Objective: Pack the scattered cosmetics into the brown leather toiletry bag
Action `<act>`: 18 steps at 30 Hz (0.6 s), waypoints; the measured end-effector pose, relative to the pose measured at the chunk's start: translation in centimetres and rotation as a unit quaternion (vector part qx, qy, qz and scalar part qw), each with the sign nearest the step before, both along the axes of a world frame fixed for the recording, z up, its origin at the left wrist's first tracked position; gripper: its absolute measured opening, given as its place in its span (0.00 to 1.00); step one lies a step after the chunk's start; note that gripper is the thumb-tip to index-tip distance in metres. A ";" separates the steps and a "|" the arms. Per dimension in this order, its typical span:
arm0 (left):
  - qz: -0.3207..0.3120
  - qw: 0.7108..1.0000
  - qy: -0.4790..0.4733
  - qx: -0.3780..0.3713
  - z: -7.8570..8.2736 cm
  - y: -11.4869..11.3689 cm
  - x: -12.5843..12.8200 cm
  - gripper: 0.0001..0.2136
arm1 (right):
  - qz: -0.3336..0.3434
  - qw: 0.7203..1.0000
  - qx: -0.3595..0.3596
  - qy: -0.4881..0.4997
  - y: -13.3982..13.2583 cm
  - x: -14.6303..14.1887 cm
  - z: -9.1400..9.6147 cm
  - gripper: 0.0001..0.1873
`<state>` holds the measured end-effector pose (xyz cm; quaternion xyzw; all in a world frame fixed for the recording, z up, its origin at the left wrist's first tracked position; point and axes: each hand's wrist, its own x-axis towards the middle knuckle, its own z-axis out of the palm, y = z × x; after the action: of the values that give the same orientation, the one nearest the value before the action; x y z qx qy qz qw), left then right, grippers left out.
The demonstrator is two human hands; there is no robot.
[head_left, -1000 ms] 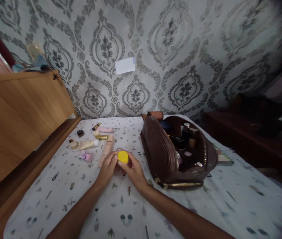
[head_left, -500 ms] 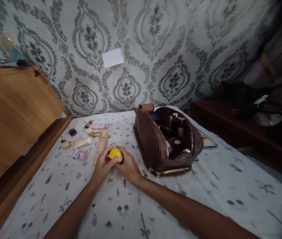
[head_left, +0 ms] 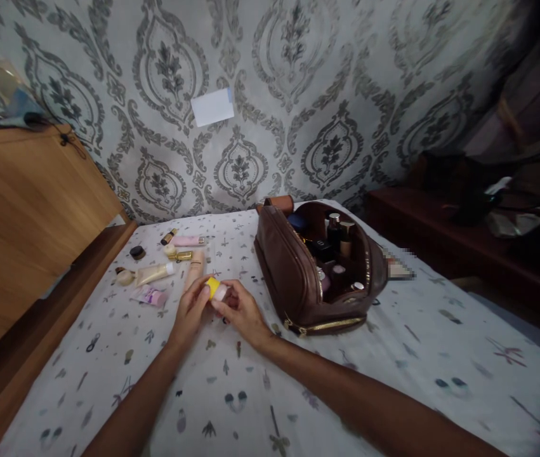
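Between both hands I hold a small jar (head_left: pixel 221 292) with a yellow lid, tipped on its side above the printed sheet. The fingers of my left hand (head_left: pixel 190 312) are closed on the yellow lid. My right hand (head_left: pixel 245 315) grips the pale body at the other end. Just behind my left hand lies a long peach tube (head_left: pixel 195 269), partly hidden by it. To the right stands a brown cosmetic bag (head_left: pixel 289 273), unzipped, with bottles, a black box (head_left: pixel 323 249) and other items inside.
Left of my hands lie a cream tube (head_left: pixel 152 275), a purple-and-white tube (head_left: pixel 150 296), a pink tube (head_left: pixel 188 241), a gold tube (head_left: pixel 181 256) and a black jar (head_left: pixel 137 252). A wooden panel (head_left: pixel 36 197) borders the left; patterned wall stands behind.
The jar has turned from lid facing up to lying sideways, its yellow lid now toward the left. My fingers have shifted to its two ends. The bag and tubes stay in place.
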<state>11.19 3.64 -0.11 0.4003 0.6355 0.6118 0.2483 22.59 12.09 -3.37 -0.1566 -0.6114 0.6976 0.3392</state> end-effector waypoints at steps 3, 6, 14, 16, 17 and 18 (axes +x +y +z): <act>0.002 1.000 0.007 -0.013 -0.1 -0.1 -0.2 0.25 | 0.024 1.000 -0.018 -0.010 0.2 0.1 0.3 0.21; -0.007 1.000 0.009 -0.026 -0.1 -0.2 -0.3 0.27 | 0.031 0.999 -0.041 -0.014 0.5 0.0 0.3 0.24; -0.028 0.999 -0.027 -0.013 -0.6 -0.2 -0.7 0.24 | 0.044 0.997 -0.061 -0.010 0.5 0.1 0.4 0.26; -0.022 0.999 -0.039 -0.013 -0.9 -0.2 -0.9 0.22 | 0.050 0.996 -0.067 -0.002 0.4 0.1 0.5 0.30; -0.019 0.999 -0.044 -0.012 -1.0 -0.2 -1.0 0.21 | 0.055 0.996 -0.067 0.000 0.3 0.0 0.5 0.31; -0.017 0.999 -0.050 -0.011 -1.1 -0.2 -1.0 0.21 | 0.060 0.996 -0.065 0.002 0.2 0.0 0.5 0.31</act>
<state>10.19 3.48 -1.19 0.3772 0.6222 0.6195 0.2945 22.59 12.32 -2.90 -0.1403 -0.5721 0.7554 0.2869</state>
